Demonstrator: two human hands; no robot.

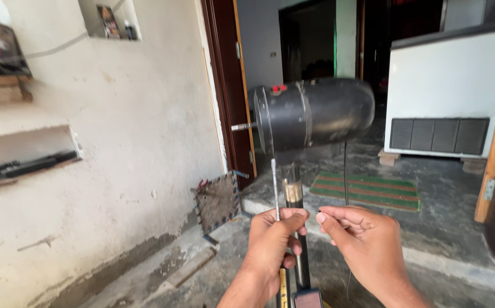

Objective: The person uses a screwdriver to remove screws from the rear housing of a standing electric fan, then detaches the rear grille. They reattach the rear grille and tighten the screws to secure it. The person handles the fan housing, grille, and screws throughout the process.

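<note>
A black fan motor housing (316, 113) with a bare metal shaft (243, 126) pointing left sits on top of an upright black stand pole (294, 197) that has a brass collar. My left hand (273, 242) grips the pole below the collar and also holds a thin metal rod (274, 185) that rises beside it. My right hand (361, 242) is just right of it, fingertips pinched on a small dark end of a thin black wire (345, 171) that hangs from the motor.
A rough plaster wall (116, 171) with a shelf niche holding a black brush (28, 166) stands at the left. A small woven mat (218, 202) leans by the brown door frame (233, 91). A green striped doormat (367, 191) and a white cooler cabinet (447, 94) lie beyond.
</note>
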